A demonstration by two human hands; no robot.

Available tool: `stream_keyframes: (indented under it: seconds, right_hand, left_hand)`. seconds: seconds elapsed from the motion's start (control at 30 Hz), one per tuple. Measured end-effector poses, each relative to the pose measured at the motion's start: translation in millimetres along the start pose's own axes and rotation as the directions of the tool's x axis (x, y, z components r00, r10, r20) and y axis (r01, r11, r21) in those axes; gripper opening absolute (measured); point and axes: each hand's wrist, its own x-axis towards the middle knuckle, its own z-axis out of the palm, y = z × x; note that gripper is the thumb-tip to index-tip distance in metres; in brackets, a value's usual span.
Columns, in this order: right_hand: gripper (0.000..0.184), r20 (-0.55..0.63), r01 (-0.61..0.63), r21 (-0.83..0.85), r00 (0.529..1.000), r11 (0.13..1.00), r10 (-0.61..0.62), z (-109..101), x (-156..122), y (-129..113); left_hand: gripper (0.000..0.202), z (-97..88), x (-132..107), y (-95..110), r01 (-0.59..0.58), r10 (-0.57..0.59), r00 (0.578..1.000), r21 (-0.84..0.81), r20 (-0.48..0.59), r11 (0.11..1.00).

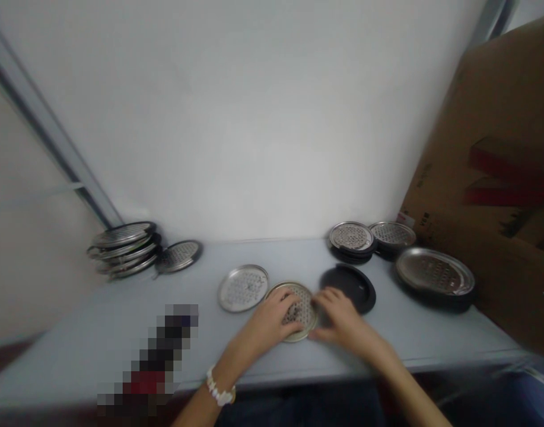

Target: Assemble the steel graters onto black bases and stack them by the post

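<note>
As we look on, our left hand [265,327] and right hand [343,323] meet at a perforated metal disc [304,314] on the tabletop [62,367], fingers [289,302] spread over it, clamped or not we cannot tell; a black round disc [349,286] lies just beside.

Gold-rimmed silver lid [304,314] with a dotted hole pattern at near centre, plain silver dotted lid [243,288] to its left, black lid [349,286] to its right, pale grey table [98,332], white wall [236,118], brown cardboard box [485,148] with red marks far right
</note>
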Motion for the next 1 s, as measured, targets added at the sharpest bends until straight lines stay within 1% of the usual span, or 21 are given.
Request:
stream_keyframes:
  seconds: [0.13,0.2,0.27,0.37,0.4,0.47,0.53,0.63,0.77,0.87,0.93,1.0]
  right_hand:
    - [0.062,0.004,0.025,-0.021,1.000,0.999,-0.024,-0.8,-1.0,2.4]
    - [0.061,0.011,0.032,-0.022,0.999,0.999,-0.031,-1.9,-1.5,2.5]
    - [0.061,0.018,0.034,-0.023,0.999,0.999,-0.033,-2.7,-1.7,1.6]
    - [0.065,0.022,0.030,-0.028,0.999,0.999,-0.029,-1.9,-1.4,-0.8]
    - [0.066,0.023,0.026,-0.032,0.999,0.999,-0.026,-1.0,-1.3,-1.7]
    - [0.066,0.024,0.020,-0.044,1.000,0.999,-0.019,1.1,-1.4,-3.1]
    - [0.065,0.020,0.015,-0.056,1.000,0.998,-0.014,2.8,-1.8,-3.8]
    - [0.063,0.007,0.011,-0.059,1.000,0.998,-0.011,3.6,-2.6,-3.8]
    - [0.056,0.011,0.021,-0.047,1.000,0.999,-0.020,3.2,-2.9,-3.6]
    - [0.052,0.010,0.019,-0.045,1.000,0.999,-0.019,2.8,-3.4,-4.5]
    - [0.052,0.014,0.016,-0.042,1.000,0.999,-0.016,2.2,-4.0,-5.5]
    - [0.052,0.025,0.010,-0.042,1.000,0.999,-0.009,1.5,-4.6,-6.3]
  left_hand:
    - [0.030,-12.7,-1.9,4.5,0.014,-0.014,1.000,-0.011,0.017,1.000]
    - [0.034,-23.8,-4.6,0.1,0.047,-0.047,0.999,0.014,0.001,0.999]
    - [0.050,-35.9,-9.1,-8.5,0.081,-0.081,0.997,0.036,0.015,0.996]
    - [0.080,-49.5,-17.1,-22.6,0.132,-0.137,0.981,0.041,0.140,0.990]
    - [0.085,-52.0,-19.1,-25.9,0.153,-0.159,0.970,0.046,0.182,0.987]
    - [0.085,-54.0,-21.1,-29.1,0.186,-0.196,0.955,0.064,0.222,0.980]
    - [0.077,-53.5,-20.5,-28.1,0.193,-0.206,0.955,0.082,0.214,0.978]
    - [0.068,-51.1,-18.1,-23.4,0.168,-0.182,0.966,0.092,0.184,0.982]
    - [0.073,-51.0,-18.1,-21.5,0.162,-0.172,0.972,0.072,0.161,0.984]
    - [0.077,-56.0,-19.5,-27.5,0.165,-0.171,0.973,0.049,0.153,0.985]
    - [0.070,-60.5,-19.8,-34.8,0.185,-0.190,0.978,0.060,0.084,0.981]
    - [0.054,-64.0,-20.0,-43.3,0.239,-0.238,0.971,0.112,-0.020,0.965]
